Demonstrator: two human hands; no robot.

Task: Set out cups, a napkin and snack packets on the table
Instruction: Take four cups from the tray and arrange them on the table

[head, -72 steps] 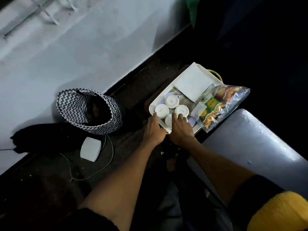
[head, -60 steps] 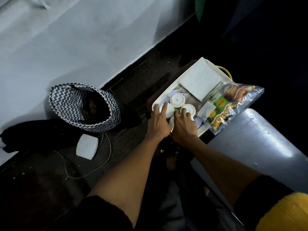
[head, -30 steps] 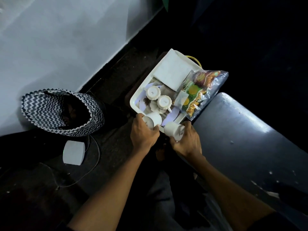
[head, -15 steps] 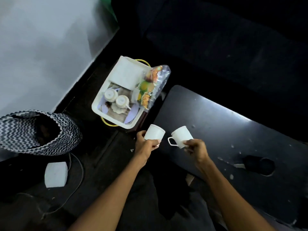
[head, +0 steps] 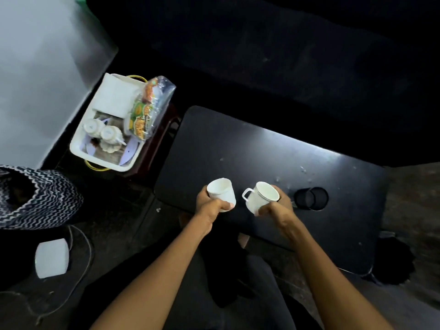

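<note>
Sitting beside a pale wall, a white tray (head: 78, 148) is keeping two more cups (head: 101, 133), a folded napkin (head: 112, 96) and snack packets (head: 145, 110) waiting. Fingers wrapped closed, the left hand (head: 210, 207) is gripping one cup (head: 221, 194) and the right hand (head: 277, 208) another cup (head: 262, 196), both tilted above the dark table (head: 238, 148), probably for setting down.

- Single view, worn on my head, looking steeply down and forward over both my forearms.
- Close range: my left hand (head: 210, 206) and right hand (head: 276, 208) sit mid-frame above the dark table (head: 262, 148).
- Wide angle takes in the white tray (head: 78, 148) at upper left.
</note>
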